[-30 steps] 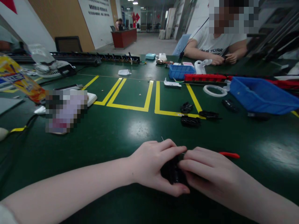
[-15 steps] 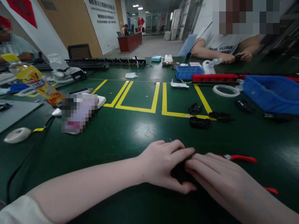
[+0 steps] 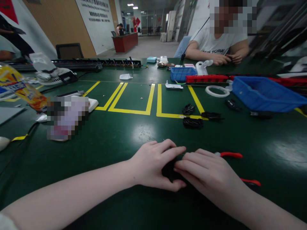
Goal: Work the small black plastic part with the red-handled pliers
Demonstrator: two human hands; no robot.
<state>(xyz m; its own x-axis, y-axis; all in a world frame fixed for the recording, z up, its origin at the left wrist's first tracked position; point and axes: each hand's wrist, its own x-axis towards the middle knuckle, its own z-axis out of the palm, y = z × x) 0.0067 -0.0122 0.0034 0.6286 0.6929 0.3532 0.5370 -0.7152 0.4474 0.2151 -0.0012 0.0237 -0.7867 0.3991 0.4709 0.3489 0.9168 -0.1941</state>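
Note:
At the table's near middle, my left hand [image 3: 157, 164] curls around a small black part [image 3: 169, 171], its thumb and fingers on either side. My right hand [image 3: 208, 171] meets it from the right, fingers pressed together against the same part and partly covering it. A thin wire end shows above my left fingers. Red-handled pliers [image 3: 231, 155] lie beside and partly behind my right hand. Several black pieces, one of them a black bundle [image 3: 192, 123], rest on the table beyond my hands.
Yellow tape [image 3: 129, 111] marks the green table [image 3: 107, 137]. On the left are a phone [image 3: 68, 118] and an orange drink bottle [image 3: 35, 95]. At the right stand a blue bin [image 3: 263, 95] and a white tape roll [image 3: 217, 91]. Another person [image 3: 216, 48] sits across.
The view has turned rightward, so the scene sits further left. Both hands stay together on the black part, with little change in their grip.

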